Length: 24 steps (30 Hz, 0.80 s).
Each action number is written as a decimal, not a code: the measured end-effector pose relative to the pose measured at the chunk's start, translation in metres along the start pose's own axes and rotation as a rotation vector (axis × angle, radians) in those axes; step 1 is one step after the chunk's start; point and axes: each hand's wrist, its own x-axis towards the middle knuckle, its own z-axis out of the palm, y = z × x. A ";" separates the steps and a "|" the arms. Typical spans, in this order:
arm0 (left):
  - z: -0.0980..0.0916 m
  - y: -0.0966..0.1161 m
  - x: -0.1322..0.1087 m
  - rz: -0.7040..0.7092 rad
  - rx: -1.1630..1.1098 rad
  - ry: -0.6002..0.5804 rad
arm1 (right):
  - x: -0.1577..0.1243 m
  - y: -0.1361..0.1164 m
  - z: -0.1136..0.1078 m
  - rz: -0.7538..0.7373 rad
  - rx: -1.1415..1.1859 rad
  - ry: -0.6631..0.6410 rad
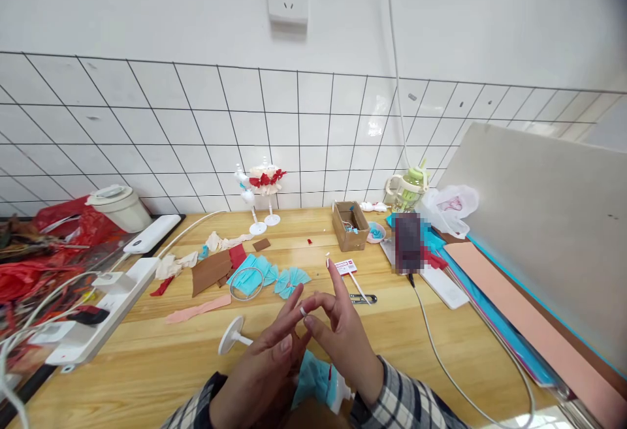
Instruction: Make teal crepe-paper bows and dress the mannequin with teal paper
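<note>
My left hand (255,370) lies across a small white mannequin stand (231,335), its lower fingers curled around the part beneath the palm and its index finger stretched out. Blue pleated crepe paper (313,377) wraps the figure, which lies on its side below my hands, partly hidden. My right hand (343,331) has its index finger raised, while thumb and middle finger close near my left fingertips. A small white strip (302,311) shows there. Another tiny white bit (328,262) is at the raised fingertip.
Blue paper pieces (292,281), a wire ring (246,284), brown paper (211,272) and thread snips (363,299) lie beyond my hands. Two dressed mannequins (267,184) and a cardboard box (350,226) stand behind. A power strip (105,311) is left; a phone cable (435,344) runs right.
</note>
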 end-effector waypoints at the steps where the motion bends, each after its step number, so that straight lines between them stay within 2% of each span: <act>1: 0.001 0.000 0.000 -0.008 0.015 0.002 | 0.000 0.001 0.000 0.027 0.027 0.009; 5: 0.002 -0.008 0.002 -0.006 0.160 0.020 | 0.001 0.006 -0.003 0.125 0.138 0.019; 8: -0.006 -0.014 0.005 0.061 0.542 0.039 | 0.000 0.008 -0.006 0.121 0.108 0.045; 10: -0.018 -0.012 0.010 0.184 0.959 0.147 | 0.002 0.011 -0.012 0.113 0.042 0.064; 11: -0.026 -0.009 0.012 0.270 1.163 0.248 | 0.004 0.013 -0.017 0.117 0.002 0.077; 12: -0.035 -0.004 0.015 0.373 1.323 0.343 | 0.007 0.017 -0.023 0.126 -0.040 0.091; 13: -0.045 0.002 0.017 0.400 1.427 0.420 | 0.011 0.021 -0.031 0.142 -0.081 0.105; 15: -0.065 0.014 0.019 0.421 1.523 0.508 | 0.024 0.032 -0.050 0.205 -0.183 0.113; 18: -0.085 0.027 0.010 0.468 1.589 0.521 | 0.048 0.048 -0.081 0.387 -0.492 0.268; 20: -0.089 0.028 -0.002 0.485 1.616 0.484 | 0.064 0.056 -0.096 0.485 -0.720 0.280; 24: -0.086 0.018 -0.028 0.471 1.619 0.418 | 0.083 0.068 -0.107 0.504 -0.949 0.263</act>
